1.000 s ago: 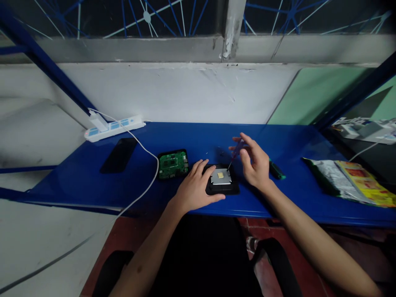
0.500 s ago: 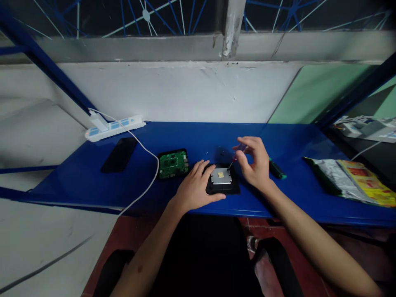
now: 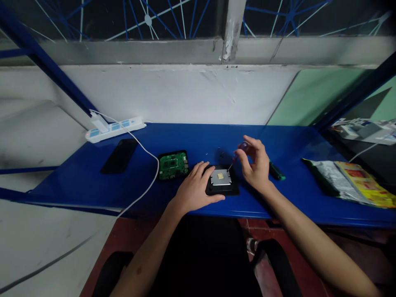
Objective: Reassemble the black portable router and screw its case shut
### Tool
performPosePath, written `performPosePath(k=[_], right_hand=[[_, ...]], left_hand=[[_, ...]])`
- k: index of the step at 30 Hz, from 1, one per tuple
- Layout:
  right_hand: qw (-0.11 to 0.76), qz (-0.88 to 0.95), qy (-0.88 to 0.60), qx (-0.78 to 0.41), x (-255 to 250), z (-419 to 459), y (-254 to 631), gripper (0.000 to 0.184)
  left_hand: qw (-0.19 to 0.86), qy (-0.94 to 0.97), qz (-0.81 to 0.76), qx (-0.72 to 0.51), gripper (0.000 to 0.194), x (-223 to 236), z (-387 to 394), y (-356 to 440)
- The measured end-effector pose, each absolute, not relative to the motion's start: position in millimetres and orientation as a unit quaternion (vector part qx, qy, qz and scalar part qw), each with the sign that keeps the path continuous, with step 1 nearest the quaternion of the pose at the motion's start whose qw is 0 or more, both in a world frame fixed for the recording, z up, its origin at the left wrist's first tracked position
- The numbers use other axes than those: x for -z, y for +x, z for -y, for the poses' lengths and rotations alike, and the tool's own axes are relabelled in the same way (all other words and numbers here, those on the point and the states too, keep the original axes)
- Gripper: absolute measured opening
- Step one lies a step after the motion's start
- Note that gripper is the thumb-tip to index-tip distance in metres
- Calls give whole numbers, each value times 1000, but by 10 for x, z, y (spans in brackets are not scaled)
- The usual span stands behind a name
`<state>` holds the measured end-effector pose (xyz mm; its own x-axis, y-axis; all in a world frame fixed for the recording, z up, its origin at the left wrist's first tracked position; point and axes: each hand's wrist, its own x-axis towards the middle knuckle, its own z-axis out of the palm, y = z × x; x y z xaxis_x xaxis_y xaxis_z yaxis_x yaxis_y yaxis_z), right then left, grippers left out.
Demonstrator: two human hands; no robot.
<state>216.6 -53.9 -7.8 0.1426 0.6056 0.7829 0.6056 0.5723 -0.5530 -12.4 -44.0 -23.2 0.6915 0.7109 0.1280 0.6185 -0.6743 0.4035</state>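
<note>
My left hand (image 3: 198, 185) lies with fingers spread along the left side of a black plastic cover (image 3: 233, 189), touching its edge. Fixed in that cover is a silver metal plate (image 3: 224, 181) with a small yellowish pad (image 3: 220, 176) in its middle. My right hand (image 3: 256, 165) is closed around the purple handle of a screwdriver (image 3: 244, 146). The tool tilts down to the left, its tip at the plate's upper right corner. Left of my left hand sits a green circuit board (image 3: 173, 166) in a black case.
A green-and-black tool handle (image 3: 276, 171) lies right of my right hand. Small dark bits (image 3: 221, 154) rest behind the cover. Farther left are a black phone (image 3: 119, 156), a white cable (image 3: 152, 154) and a power strip (image 3: 116, 128). A foil packet (image 3: 355, 181) lies at the right.
The fingers of my right hand have shifted slightly around the screwdriver handle, the index finger now more raised. My left hand and the cover hold their place.
</note>
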Motion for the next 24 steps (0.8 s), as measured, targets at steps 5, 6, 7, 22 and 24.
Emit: performPosePath(k=[5, 6, 7, 22, 24], right_hand=[[592, 665, -455, 15, 44, 552, 2186, 34], [592, 668, -452, 2, 36, 562, 2185, 34], [590, 671, -449, -12, 30, 572, 2182, 35], [572, 681, -456, 27, -6, 564, 2169, 35], [573, 683, -453, 5, -3, 571, 2165, 35]], left_hand=[[165, 905, -364, -145, 92, 244, 437, -122], [164, 905, -365, -145, 92, 247, 437, -122], [164, 905, -365, -146, 92, 249, 437, -121], [157, 907, -367, -137, 92, 232, 444, -119], [155, 907, -365, -139, 92, 239, 442, -121]])
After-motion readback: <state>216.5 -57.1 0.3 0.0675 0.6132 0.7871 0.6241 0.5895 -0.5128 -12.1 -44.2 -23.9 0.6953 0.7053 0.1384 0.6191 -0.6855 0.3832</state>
